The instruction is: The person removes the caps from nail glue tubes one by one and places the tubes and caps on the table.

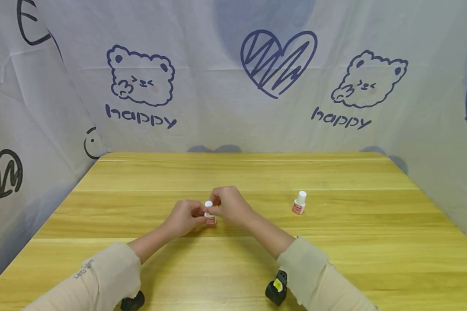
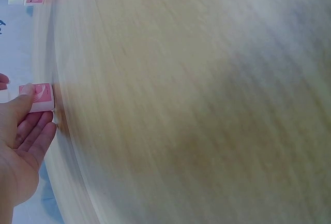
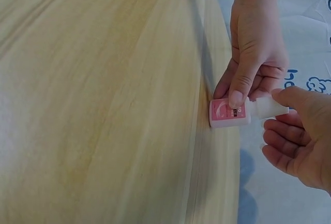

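A small white bottle with a pink label (image 3: 223,111) stands upright on the wooden table in front of me. My left hand (image 1: 183,218) grips its body, thumb across the label in the right wrist view. From the other side, my right hand (image 1: 232,206) pinches the white cap (image 3: 271,107) between thumb and forefinger. The cap is at the bottle's neck; whether it is loose I cannot tell. In the head view, fingers of both hands partly cover the bottle. A second bottle of the same kind (image 1: 299,204) stands to the right, its cap on, untouched.
The wooden table (image 1: 346,255) reaches back to a pale cloth (image 1: 218,95) with blue bear and heart drawings, which also hangs at both sides. Dark wrist cameras sit below both sleeves.
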A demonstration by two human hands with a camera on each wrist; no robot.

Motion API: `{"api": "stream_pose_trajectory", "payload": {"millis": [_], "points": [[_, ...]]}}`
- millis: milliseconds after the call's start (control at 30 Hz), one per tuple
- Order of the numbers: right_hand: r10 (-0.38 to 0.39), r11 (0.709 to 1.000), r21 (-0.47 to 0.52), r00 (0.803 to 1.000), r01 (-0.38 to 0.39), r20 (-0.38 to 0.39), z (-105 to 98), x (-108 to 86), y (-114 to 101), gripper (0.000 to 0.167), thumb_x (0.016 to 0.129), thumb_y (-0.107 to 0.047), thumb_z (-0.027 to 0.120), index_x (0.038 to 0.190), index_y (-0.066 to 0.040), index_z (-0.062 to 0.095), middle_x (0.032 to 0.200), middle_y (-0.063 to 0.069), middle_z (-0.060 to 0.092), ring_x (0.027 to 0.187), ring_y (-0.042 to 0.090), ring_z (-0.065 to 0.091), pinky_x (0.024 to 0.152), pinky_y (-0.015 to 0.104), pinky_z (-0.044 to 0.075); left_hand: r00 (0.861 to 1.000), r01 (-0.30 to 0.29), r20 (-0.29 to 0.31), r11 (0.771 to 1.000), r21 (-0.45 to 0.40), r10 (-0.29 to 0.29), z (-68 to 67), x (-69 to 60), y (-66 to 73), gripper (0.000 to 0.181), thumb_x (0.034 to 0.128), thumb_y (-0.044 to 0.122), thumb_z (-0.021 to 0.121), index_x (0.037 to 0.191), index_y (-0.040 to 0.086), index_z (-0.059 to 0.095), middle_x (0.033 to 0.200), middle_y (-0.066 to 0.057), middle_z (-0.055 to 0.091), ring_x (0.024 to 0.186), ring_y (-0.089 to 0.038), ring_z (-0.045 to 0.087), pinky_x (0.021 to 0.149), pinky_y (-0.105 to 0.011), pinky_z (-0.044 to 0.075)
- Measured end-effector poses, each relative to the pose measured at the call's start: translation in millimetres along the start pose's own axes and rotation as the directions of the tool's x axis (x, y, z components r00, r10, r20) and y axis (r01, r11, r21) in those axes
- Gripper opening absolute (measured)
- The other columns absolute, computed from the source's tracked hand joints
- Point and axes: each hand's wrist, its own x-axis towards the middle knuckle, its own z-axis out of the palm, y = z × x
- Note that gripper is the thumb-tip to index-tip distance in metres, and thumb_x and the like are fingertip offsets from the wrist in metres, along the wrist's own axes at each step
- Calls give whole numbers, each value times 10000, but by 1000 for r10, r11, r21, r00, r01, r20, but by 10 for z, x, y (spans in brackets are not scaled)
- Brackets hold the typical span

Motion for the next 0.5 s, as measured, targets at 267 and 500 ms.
{"api": "stream_pose_trajectory", "payload": {"millis": [267, 500], "points": [[-7, 999, 32, 1000, 7, 9, -38, -3, -3, 72, 810, -63, 699, 821, -5, 658, 774, 81, 675, 677, 105, 584, 609, 141, 469, 1000, 19, -1, 1000, -11, -19, -2, -6, 17, 66, 807, -8, 671, 853, -50, 693, 806, -157, 708, 726, -204, 689, 607, -226, 537], [7, 998, 57, 1000, -7, 6, -67, -2, -13, 75, 815, -71, 695, 841, -12, 657, 783, 71, 672, 684, 95, 573, 614, 139, 465, 1000, 25, 10, 1000, -17, -25, -8, -2, 20, 68, 810, -9, 669, 853, -55, 695, 809, -156, 708, 736, -204, 685, 633, -235, 543]]}}
